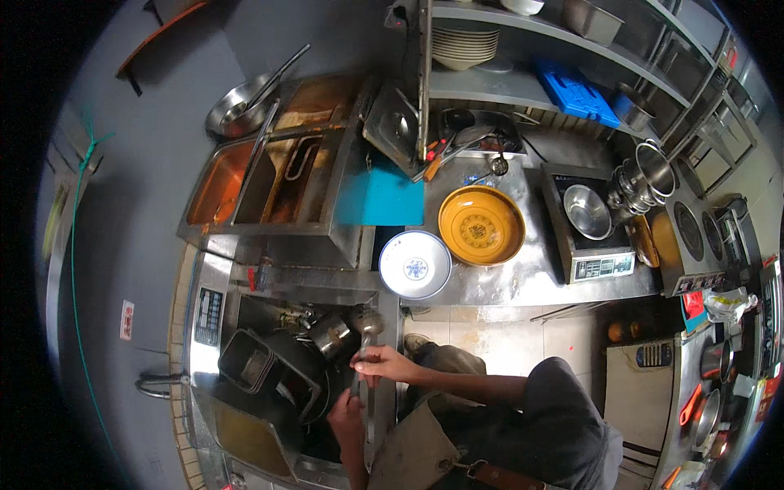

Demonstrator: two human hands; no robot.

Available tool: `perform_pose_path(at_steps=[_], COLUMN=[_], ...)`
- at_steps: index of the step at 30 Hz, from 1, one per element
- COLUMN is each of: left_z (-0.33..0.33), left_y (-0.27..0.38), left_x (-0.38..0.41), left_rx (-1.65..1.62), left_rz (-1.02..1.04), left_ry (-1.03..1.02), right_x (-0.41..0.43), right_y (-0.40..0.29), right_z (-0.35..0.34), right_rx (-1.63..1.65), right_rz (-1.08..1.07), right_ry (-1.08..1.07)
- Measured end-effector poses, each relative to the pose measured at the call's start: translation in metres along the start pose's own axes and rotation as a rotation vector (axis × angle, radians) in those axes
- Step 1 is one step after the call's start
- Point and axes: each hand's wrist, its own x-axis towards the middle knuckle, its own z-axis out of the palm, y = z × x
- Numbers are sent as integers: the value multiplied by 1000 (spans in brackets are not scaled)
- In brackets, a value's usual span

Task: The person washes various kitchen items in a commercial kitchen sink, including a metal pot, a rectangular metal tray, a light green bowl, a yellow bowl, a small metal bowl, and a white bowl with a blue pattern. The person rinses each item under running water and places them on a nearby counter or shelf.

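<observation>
A long-handled steel ladle (369,323) is held over the edge of the sink (387,318), its round head pointing away from me and blurred. My right hand (386,364) is closed around its shaft just below the head. Lower down, my left hand (348,413) grips the handle. A second thin metal strip or handle (370,416) runs beside my hands; whether it belongs to the ladle I cannot tell. Left of my hands, the sink holds a small steel pot (329,335), stacked dark rectangular pans (247,361) and a tilted tray (254,438).
Beyond the sink, a white bowl (415,264) and an ochre bowl (482,225) sit near the steel counter's edge. A fryer (288,177) stands at the back left, an induction cooker (588,245) on the right. A faucet (162,386) projects at the left wall.
</observation>
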Motion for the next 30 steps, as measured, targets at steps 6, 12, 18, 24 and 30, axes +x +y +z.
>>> perform_pose_path(at_steps=[6, 12, 18, 24, 30], left_z=[65, 92, 85, 113, 124], left_y=[52, -19, -33, 30, 45], left_x=[61, 82, 96, 148, 162], left_rx=[198, 329, 821, 621, 546], left_rz=[213, -145, -41, 13, -27], left_ry=[-234, -387, -626, -527, -482], right_x=[10, 41, 108, 140, 101], right_y=[-21, -151, -275, -303, -260], right_z=[-98, -312, -522, -582, -632], right_rx=[127, 34, -123, -31, -166], right_rz=[-174, -339, -253, -335, -505], right_ry=[448, 663, 1042, 1121, 1181])
